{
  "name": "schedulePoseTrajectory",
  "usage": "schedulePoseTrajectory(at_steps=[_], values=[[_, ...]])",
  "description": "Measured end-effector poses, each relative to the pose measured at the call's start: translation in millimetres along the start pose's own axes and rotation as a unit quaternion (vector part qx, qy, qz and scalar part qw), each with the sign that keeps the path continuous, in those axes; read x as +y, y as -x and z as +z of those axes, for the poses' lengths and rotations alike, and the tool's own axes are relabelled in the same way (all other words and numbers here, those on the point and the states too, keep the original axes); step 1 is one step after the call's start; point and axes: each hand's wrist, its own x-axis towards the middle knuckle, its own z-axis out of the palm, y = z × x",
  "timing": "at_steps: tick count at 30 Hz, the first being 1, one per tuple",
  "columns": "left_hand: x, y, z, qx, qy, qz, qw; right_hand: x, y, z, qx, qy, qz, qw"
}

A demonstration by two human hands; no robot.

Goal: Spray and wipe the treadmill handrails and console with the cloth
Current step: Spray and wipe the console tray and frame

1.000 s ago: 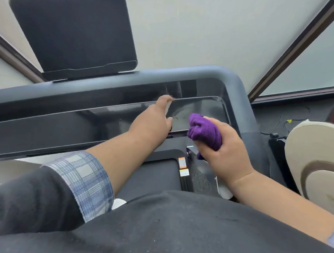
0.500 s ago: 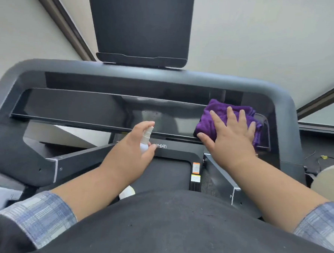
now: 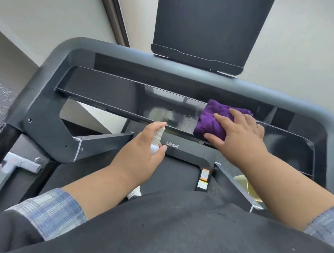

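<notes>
Cloth (image 3: 211,125), purple, bunched, lies on glossy console (image 3: 125,96).

You see soft, bright daylight here. The shiny console (image 3: 174,115) just left of your right hand (image 3: 238,134) shows pale glare. Everything looks a bit blurry, and the picture bends near its edges.

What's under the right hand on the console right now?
The purple cloth, bunched and pressed flat by the right hand on the glossy console panel. Wet droplets show on the panel left of it. The panel surface beneath the cloth is covered, so its state cannot be seen.
</notes>
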Motion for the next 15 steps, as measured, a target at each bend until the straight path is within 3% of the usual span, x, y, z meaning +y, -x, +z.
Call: schedulePoseTrajectory(at_steps=[6,15], values=[[-37,-1,-27,0.012,0.035,-0.014,0.999,-17,4,2,-0.021,-0.037,0.024,0.999],[-80,-21,-73,0.000,0.050,0.006,0.999,-178,-68,7,-0.025,-0.014,-0.047,0.999]])
